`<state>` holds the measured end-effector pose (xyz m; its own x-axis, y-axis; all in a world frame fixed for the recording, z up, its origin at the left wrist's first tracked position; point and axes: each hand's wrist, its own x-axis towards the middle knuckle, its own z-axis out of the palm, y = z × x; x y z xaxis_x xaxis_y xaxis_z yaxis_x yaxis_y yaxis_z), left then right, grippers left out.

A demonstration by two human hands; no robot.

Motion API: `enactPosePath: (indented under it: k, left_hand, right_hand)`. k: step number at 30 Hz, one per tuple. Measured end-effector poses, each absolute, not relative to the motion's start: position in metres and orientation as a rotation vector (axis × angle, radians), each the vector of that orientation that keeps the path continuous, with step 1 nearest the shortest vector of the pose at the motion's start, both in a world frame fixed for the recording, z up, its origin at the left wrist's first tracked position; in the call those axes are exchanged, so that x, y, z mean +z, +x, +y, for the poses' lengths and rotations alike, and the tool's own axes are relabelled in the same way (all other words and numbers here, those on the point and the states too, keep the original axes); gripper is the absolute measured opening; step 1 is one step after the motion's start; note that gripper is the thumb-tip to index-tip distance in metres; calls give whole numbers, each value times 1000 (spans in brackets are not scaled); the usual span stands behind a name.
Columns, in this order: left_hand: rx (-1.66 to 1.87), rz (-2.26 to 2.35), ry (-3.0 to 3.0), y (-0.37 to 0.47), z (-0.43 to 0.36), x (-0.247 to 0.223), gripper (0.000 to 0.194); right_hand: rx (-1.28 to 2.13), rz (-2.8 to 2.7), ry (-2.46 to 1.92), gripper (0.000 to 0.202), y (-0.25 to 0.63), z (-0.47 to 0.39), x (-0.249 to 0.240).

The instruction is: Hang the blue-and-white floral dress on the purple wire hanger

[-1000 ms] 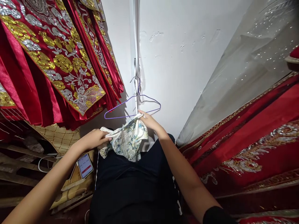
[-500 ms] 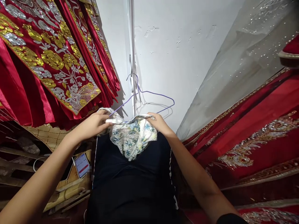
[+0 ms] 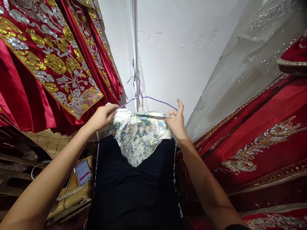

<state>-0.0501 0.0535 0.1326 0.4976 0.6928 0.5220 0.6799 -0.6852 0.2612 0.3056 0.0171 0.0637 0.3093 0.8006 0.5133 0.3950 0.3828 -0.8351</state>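
Observation:
A garment with a floral white, blue and green top [image 3: 137,137] hangs in front of me, spread between my hands. Dark navy cloth [image 3: 136,175] with white trim down its sides lies below; whether it is joined to the floral part I cannot tell. A purple wire hanger [image 3: 153,99] stands upright, its lower part hidden inside the garment. My left hand [image 3: 104,115] is closed on the left shoulder of the garment, by the hanger's left arm. My right hand [image 3: 177,122] pinches the right shoulder near the hanger's other end, one finger raised.
Red embroidered clothes [image 3: 55,60] hang at the left, and more red beaded cloth [image 3: 263,143] at the right. Behind the hanger is a white wall [image 3: 172,48] with a vertical pole. A phone [image 3: 82,172] showing a timer lies on a wooden seat at lower left.
My right hand has moved right and slightly up, stretching the floral top wider. The hanger's right arm has gone into the garment. My left hand has shifted slightly upward, still gripping the shoulder.

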Motion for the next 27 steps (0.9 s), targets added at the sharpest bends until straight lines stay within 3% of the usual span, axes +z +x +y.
enactPosePath:
  k: [3, 7, 16, 22, 27]
  left_hand:
    - [963, 1229, 2709, -51, 59, 132, 36]
    - [1224, 1338, 2643, -62, 57, 136, 32]
    - [1290, 1492, 2451, -74, 57, 131, 29]
    - [1415, 1366, 2447, -60, 74, 118, 35]
    - [1477, 1438, 2410, -61, 85, 108, 37]
  right_hand:
    - [421, -1414, -1382, 77, 326, 26, 76]
    - [710, -1584, -1368, 49, 340, 16, 102]
    - [1210, -1499, -1203, 40, 359, -1, 123]
    - [1273, -1183, -891, 43, 284, 16, 87]
    - [1132, -1097, -886, 37, 247, 24, 47]
